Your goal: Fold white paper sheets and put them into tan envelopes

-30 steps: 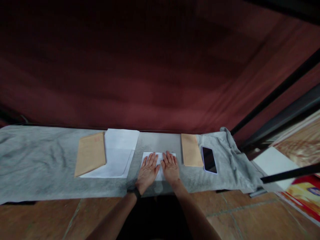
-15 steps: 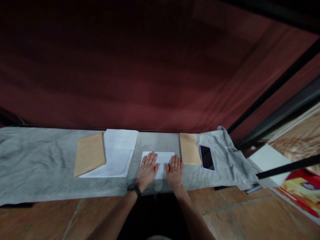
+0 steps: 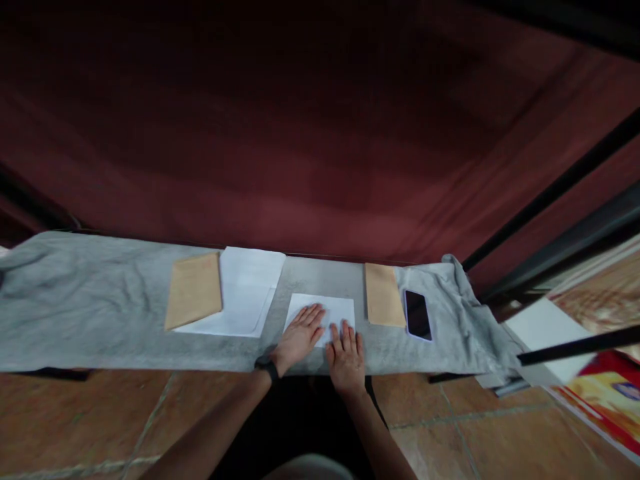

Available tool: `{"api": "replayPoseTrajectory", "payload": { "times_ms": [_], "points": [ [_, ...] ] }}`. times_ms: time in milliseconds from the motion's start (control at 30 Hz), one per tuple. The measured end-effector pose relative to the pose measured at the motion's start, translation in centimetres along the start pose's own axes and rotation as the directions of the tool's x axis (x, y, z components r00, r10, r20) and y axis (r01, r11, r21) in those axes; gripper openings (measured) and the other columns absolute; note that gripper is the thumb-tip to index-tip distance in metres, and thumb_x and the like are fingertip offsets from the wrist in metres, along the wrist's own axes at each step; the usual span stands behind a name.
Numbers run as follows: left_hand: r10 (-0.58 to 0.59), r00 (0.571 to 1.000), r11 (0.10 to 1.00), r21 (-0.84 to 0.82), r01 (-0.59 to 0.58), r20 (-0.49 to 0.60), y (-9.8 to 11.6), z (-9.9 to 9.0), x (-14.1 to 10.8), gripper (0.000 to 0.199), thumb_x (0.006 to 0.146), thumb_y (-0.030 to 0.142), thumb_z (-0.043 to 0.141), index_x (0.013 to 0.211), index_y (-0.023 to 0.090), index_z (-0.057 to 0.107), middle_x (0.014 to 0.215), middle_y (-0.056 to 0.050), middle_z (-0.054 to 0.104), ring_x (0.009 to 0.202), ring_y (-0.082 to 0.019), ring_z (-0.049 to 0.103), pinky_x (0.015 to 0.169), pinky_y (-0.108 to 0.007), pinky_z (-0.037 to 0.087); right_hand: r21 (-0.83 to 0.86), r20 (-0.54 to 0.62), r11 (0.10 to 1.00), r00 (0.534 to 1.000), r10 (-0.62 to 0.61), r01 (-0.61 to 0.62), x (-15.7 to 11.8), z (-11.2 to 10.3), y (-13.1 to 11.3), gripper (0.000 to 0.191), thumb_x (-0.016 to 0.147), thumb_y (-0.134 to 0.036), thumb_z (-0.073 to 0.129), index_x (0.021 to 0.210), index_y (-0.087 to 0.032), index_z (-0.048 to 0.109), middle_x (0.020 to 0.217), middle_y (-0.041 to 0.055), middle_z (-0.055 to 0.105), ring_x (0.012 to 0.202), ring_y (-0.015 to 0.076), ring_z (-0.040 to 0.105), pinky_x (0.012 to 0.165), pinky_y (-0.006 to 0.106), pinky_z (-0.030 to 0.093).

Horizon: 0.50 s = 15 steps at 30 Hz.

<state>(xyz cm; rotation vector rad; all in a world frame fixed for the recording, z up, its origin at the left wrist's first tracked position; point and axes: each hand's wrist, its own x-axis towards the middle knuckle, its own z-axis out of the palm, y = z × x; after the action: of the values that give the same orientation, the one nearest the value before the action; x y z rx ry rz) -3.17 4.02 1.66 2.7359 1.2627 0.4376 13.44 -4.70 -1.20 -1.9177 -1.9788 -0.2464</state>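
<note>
A white sheet of paper, seemingly folded, lies in front of me on the grey cloth. My left hand rests flat across its left part, fingers stretched toward the upper right; a dark band is on that wrist. My right hand is at the sheet's lower right edge, fingers spread and only their ends over the paper. Neither hand grips anything. To the left, larger white sheets lie partly under a brown envelope. Another brown envelope lies to the right of my hands.
A phone lies right of the right-hand envelope. Grey cloth covers the narrow table, rumpled at both ends. Behind it hangs a dark red surface. Black bars, a white panel and a red-yellow box stand at the right.
My right hand has slid toward me, down off most of the paper. The left hand has turned and moved slightly inward across the sheet. The whole view has shifted a little.
</note>
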Motion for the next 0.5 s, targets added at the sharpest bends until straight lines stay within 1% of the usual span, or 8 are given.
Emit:
{"api": "replayPoseTrajectory", "payload": {
  "times_ms": [67, 133, 200, 300, 400, 500],
  "points": [
    [0.122, 0.992, 0.993, -0.008, -0.122, 0.039, 0.4, -0.4, -1.0, 0.051, 0.104, 0.042, 0.031, 0.149, 0.022, 0.041, 0.157, -0.006, 0.041, 0.148, -0.018, 0.032, 0.123, -0.040, 0.020, 0.007, 0.000, 1.000, 1.000, -0.007, 0.007, 0.0, 0.0, 0.0, 0.050, 0.104, -0.040, 0.036, 0.152, -0.025, 0.040, 0.159, 0.0122, 0.034, 0.142, 0.0283, 0.040, 0.117, 0.050, 0.025],
    [0.185, 0.981, 0.983, 0.003, -0.185, 0.059, 0.8, -0.8, -2.1, 0.053, 0.104, 0.045, 0.034, 0.152, 0.023, 0.036, 0.159, -0.006, 0.038, 0.149, -0.018, 0.028, 0.124, -0.040, 0.015, 0.015, 0.007, 1.000, 1.000, -0.017, 0.017, -0.1, 0.1, 0.1, 0.050, 0.104, -0.038, 0.035, 0.153, -0.025, 0.038, 0.160, 0.0121, 0.033, 0.143, 0.0289, 0.039, 0.116, 0.052, 0.025],
    [0.214, 0.974, 0.976, 0.018, -0.216, 0.072, 1.0, -1.2, -3.0, 0.056, 0.103, 0.046, 0.037, 0.154, 0.024, 0.031, 0.161, -0.006, 0.034, 0.150, -0.019, 0.025, 0.124, -0.041, 0.012, 0.018, 0.015, 1.000, 1.000, -0.022, 0.022, -0.2, 0.2, 0.1, 0.050, 0.105, -0.036, 0.034, 0.154, -0.025, 0.036, 0.161, 0.0124, 0.030, 0.144, 0.0297, 0.038, 0.116, 0.053, 0.026],
    [0.250, 0.964, 0.967, 0.018, -0.253, 0.091, 1.1, -1.6, -3.9, 0.057, 0.102, 0.050, 0.040, 0.154, 0.028, 0.032, 0.162, -0.005, 0.032, 0.151, -0.019, 0.023, 0.124, -0.041, 0.010, 0.013, 0.016, 0.999, 0.999, -0.039, 0.039, -0.4, 0.2, 0.3, 0.051, 0.104, -0.033, 0.033, 0.155, -0.025, 0.032, 0.162, 0.0132, 0.028, 0.144, 0.0312, 0.037, 0.115, 0.054, 0.027],
    [0.263, 0.959, 0.964, 0.011, -0.266, 0.104, 1.0, -1.8, -4.2, 0.060, 0.100, 0.056, 0.041, 0.153, 0.027, 0.034, 0.162, -0.007, 0.032, 0.151, -0.021, 0.022, 0.124, -0.042, 0.009, 0.014, 0.008, 0.998, 0.998, -0.063, 0.063, -0.5, 0.2, 0.4, 0.053, 0.104, -0.033, 0.033, 0.156, -0.025, 0.028, 0.162, 0.0137, 0.027, 0.144, 0.0326, 0.036, 0.115, 0.057, 0.026],
    [0.259, 0.958, 0.965, 0.018, -0.263, 0.125, 1.0, -2.0, -4.3, 0.064, 0.099, 0.058, 0.040, 0.154, 0.026, 0.032, 0.163, -0.008, 0.030, 0.152, -0.022, 0.020, 0.124, -0.043, 0.008, 0.017, 0.016, 0.998, 0.998, -0.068, 0.068, -0.6, 0.1, 0.4, 0.053, 0.104, -0.033, 0.032, 0.156, -0.024, 0.028, 0.162, 0.0141, 0.027, 0.144, 0.0331, 0.036, 0.115, 0.057, 0.025]
  ]
}}
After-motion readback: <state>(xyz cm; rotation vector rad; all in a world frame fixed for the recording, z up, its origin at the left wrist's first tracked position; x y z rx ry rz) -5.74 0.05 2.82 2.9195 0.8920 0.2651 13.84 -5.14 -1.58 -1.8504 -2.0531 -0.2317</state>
